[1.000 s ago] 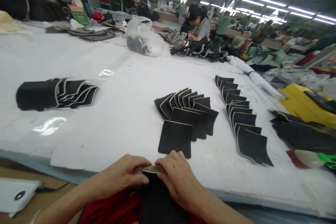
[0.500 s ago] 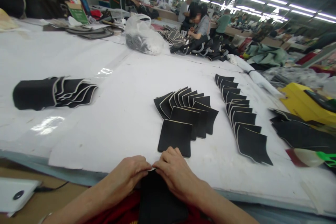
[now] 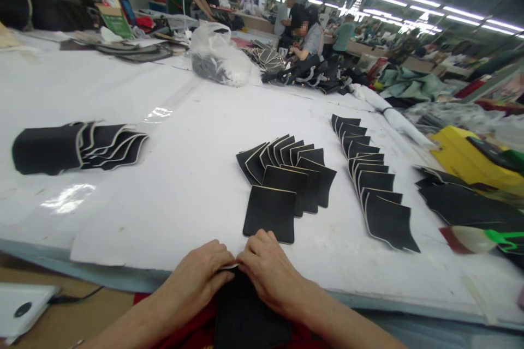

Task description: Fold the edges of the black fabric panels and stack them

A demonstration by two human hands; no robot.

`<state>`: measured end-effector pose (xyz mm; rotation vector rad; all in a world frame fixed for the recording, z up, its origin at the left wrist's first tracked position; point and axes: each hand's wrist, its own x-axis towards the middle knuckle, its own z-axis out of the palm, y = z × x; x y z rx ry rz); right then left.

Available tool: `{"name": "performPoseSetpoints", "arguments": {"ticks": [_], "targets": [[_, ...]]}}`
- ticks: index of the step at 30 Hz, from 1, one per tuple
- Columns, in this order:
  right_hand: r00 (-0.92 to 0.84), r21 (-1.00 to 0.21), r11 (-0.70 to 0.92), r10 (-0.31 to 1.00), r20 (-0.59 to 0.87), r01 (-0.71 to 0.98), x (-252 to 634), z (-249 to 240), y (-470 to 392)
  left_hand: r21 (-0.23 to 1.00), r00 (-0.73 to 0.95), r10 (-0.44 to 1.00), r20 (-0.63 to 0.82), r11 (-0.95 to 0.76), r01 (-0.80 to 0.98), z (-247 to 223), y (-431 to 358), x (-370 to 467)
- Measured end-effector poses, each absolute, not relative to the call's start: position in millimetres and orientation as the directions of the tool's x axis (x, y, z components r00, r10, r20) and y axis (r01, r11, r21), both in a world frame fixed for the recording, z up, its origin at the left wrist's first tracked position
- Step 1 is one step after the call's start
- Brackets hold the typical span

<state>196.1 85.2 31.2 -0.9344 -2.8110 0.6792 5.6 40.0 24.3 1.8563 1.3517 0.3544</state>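
A black leather piece (image 3: 245,311) with a pale edge hangs at the table's front edge, over my lap. My left hand (image 3: 207,270) pinches its top edge from the left, and my right hand (image 3: 266,270) pinches the same edge close beside it. The fingertips of both hands nearly meet, hiding part of that edge. Just beyond my right hand lies a fanned group of black square pieces (image 3: 270,212) with light edges. A second overlapping row of black pieces (image 3: 387,221) runs away from me to the right.
At the left is a curled stack of black pieces (image 3: 47,147). On the right are a yellow box (image 3: 470,155) and a brush with a green handle (image 3: 470,240). A clear plastic bag (image 3: 221,57) stands farther back. A white device (image 3: 27,308) sits lower left. People work beyond the table.
The view has shifted slightly, so the table contents appear a little farther left. Both hands keep their pinch on the black piece, with the left fingers slightly moved along its edge.
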Motion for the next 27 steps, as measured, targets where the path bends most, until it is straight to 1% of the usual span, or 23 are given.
{"name": "performPoseSetpoints", "arguments": {"ticks": [3,7,11,19,21,24,27], "targets": [[-0.805,-0.423,0.723,0.592,-0.03,0.547,198,39,88,0.769,0.376,0.904,-0.202,-0.091,0.633,24,42,8],[-0.819,-0.443,0.723,0.572,-0.045,0.53,212,46,96,0.801,0.387,0.899,-0.205,-0.072,0.594,28,45,6],[-0.825,-0.483,0.696,0.553,-0.111,0.531,224,43,102,0.799,0.407,0.883,-0.233,-0.065,0.598,28,46,2],[-0.829,-0.544,0.664,0.549,-0.11,0.512,223,36,102,0.744,0.426,0.877,-0.222,-0.13,0.655,27,48,9],[-0.828,-0.563,0.651,0.548,-0.117,0.51,221,33,103,0.751,0.44,0.871,-0.218,-0.138,0.645,27,50,14],[-0.819,-0.612,0.611,0.563,-0.109,0.502,225,29,105,0.798,0.452,0.867,-0.211,-0.114,0.592,27,54,19],[-0.812,-0.707,0.537,0.577,-0.091,0.461,234,26,107,0.839,0.444,0.867,-0.227,-0.057,0.54,28,56,19]]}}
